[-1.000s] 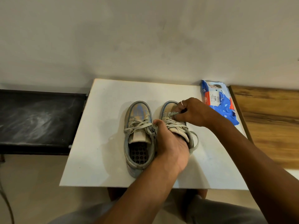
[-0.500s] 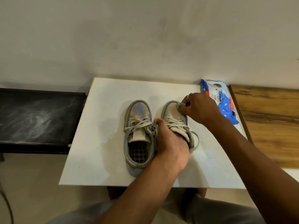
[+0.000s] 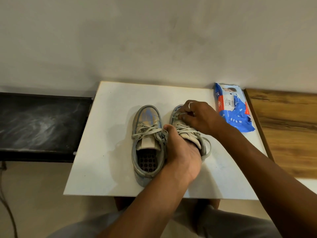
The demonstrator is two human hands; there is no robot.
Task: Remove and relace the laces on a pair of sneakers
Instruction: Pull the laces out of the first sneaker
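Two worn grey-and-blue sneakers stand side by side on a white board point(image 3: 106, 162), toes pointing away from me. The left sneaker point(image 3: 147, 140) is free, its pale laces loosely crossed over the tongue. My left hand point(image 3: 180, 152) grips the right sneaker point(image 3: 192, 134) over its opening and heel, hiding most of it. Over that shoe's toe end, my right hand point(image 3: 197, 115) pinches the pale lace point(image 3: 178, 115) between curled fingers. A loop of lace hangs at the shoe's right side.
A blue wipes packet point(image 3: 233, 109) lies at the board's back right corner. A wooden surface point(image 3: 288, 127) adjoins on the right, a black bench point(image 3: 39, 124) on the left, a plain wall behind. My knees show below the board's front edge.
My right hand went out toward the toe end and has come back a little toward the lacing, still pinching the lace. The left hand has kept its grip on the right sneaker.
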